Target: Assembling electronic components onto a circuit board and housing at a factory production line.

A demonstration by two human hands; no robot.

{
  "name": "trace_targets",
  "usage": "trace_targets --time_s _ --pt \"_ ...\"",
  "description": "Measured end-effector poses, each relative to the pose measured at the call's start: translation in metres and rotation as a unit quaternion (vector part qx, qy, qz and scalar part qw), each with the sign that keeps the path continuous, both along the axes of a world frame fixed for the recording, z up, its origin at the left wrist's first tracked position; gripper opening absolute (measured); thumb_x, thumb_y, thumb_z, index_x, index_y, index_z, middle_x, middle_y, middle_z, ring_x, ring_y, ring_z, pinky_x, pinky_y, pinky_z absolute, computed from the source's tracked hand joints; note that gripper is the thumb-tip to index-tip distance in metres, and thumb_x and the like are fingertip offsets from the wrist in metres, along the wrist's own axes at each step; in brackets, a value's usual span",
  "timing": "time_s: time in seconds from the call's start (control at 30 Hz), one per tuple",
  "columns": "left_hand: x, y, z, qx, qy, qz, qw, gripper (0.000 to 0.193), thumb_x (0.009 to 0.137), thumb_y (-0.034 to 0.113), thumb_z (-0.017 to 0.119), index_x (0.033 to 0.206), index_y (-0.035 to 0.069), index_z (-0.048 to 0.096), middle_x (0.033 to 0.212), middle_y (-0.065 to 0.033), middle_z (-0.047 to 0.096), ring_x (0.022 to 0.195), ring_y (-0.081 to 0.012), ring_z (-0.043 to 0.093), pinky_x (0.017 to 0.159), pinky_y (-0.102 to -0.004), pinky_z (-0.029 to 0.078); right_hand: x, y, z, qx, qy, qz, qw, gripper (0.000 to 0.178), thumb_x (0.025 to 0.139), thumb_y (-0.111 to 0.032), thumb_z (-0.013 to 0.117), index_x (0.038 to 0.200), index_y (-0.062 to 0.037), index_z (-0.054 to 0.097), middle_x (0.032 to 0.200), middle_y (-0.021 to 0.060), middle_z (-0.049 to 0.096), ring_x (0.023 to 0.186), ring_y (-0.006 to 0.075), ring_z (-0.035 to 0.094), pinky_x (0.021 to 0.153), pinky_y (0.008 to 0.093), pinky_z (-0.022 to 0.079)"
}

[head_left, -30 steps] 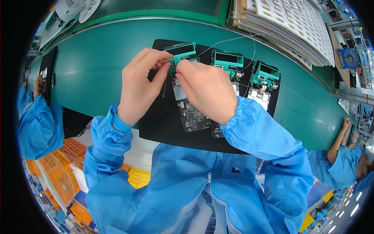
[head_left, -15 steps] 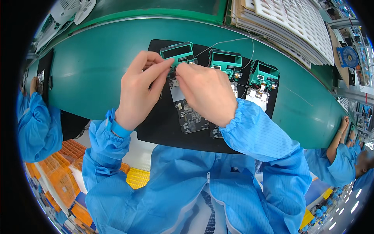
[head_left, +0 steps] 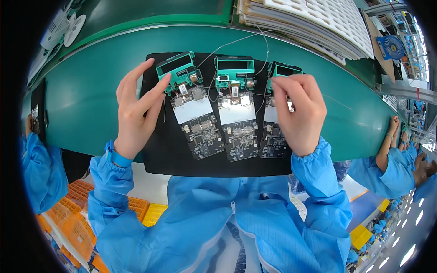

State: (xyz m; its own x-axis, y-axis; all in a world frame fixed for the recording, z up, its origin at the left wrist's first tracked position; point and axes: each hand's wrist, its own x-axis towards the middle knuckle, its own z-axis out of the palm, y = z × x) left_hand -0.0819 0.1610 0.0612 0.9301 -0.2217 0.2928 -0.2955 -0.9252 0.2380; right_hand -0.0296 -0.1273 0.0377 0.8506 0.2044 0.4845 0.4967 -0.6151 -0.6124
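Three green plastic housings lie in a row on a black mat, each with a circuit board joined below it. At the left housing, my left hand has its fingers spread, one fingertip at the housing's left side. Its circuit board slants down to the right. The middle housing and its board are uncovered. My right hand is closed in a pinch at the right housing, covering part of it and its board. Whatever lies between those fingertips is hidden.
Thin grey wires loop above and between the housings. Stacked white trays with holes stand at the back right of the green table. A blue fan is farther right. Co-workers in blue sleeves sit on both sides.
My hands have moved apart from the left housing. The right has gone over to the right housing, and the left has spread its fingers. The view has shifted, uncovering the left and middle boards.
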Motion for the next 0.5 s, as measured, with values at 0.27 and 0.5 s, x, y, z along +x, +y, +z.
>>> trace_targets --time_s 0.27,0.5 --pt "0.001 0.005 0.004 0.046 -0.033 -0.025 0.998 0.046 0.071 -0.009 0.060 0.110 0.014 0.070 0.129 -0.0131 0.052 0.115 -0.0310 0.052 0.102 -0.0465 0.034 0.002 -0.007 -0.010 -0.147 -0.091 -0.048 0.984 0.014 0.070 -0.009 0.075 0.076 -0.0073 0.063 0.074 0.0036 0.051 0.067 0.0196 0.056 0.055 0.0319 0.046" --pt "0.004 0.012 -0.001 0.066 -0.049 -0.066 0.994 0.049 0.068 -0.010 0.060 0.110 0.013 0.068 0.125 -0.0110 0.054 0.114 -0.0269 0.052 0.102 -0.0493 0.033 0.009 0.006 -0.005 -0.235 -0.131 -0.065 0.961 0.018 0.067 -0.003 0.070 0.065 -0.0073 0.053 0.069 0.0039 0.047 0.064 0.0212 0.054 0.052 0.0342 0.043"
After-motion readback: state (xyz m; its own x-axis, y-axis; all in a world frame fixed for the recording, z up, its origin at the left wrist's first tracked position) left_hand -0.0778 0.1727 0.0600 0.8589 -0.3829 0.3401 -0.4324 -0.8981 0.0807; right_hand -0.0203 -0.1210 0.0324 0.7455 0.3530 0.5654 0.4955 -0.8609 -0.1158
